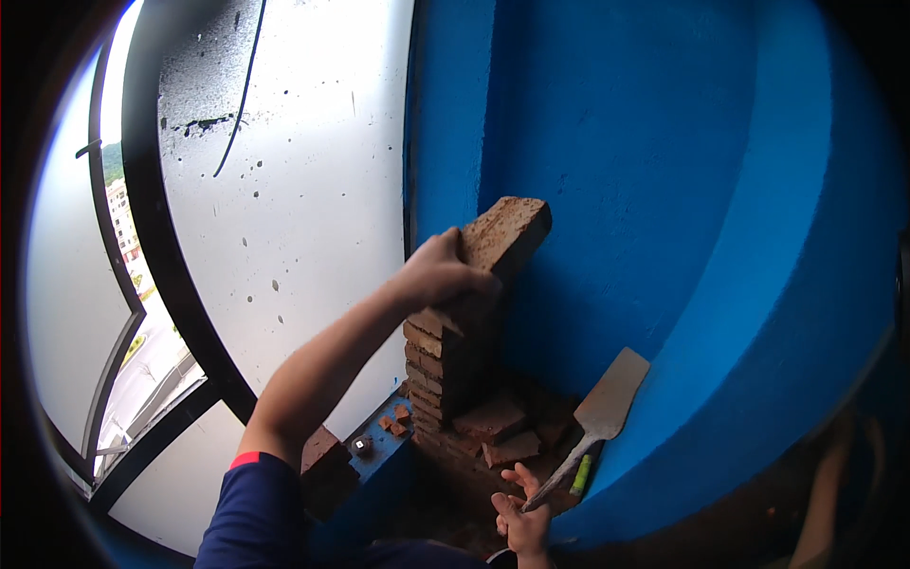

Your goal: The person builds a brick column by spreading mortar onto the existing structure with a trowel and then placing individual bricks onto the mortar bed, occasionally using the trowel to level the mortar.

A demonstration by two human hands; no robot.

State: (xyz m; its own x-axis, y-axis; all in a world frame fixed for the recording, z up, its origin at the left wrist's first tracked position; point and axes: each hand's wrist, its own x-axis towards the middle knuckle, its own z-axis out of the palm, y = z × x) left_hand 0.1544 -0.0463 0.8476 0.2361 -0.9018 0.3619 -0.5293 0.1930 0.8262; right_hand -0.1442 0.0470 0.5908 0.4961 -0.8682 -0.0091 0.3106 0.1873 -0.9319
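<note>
My left hand (447, 277) grips a brick (512, 223) with a rough, crumbly top, tilted against the blue wall. Beneath it rises a narrow stack of bricks (424, 365) with mortar joints. My hand covers the place between the two, so I cannot tell if the brick touches the stack. Low in the picture, my right hand (523, 520) holds the handle of a trowel (611, 394), some fingers spread off it. The trowel's broad grey blade points up along the blue wall. Just behind the handle is a small bright green object (581, 476) whose kind is unclear.
Loose bricks (491, 417) lie at the foot of the stack. Brick pieces (393, 422) and a small dark round object (361, 446) sit on a blue ledge (372, 472). Left stands a spattered white panel (294, 209) beside a dark-framed window. A blurry limb-like shape (825, 493) shows at far right.
</note>
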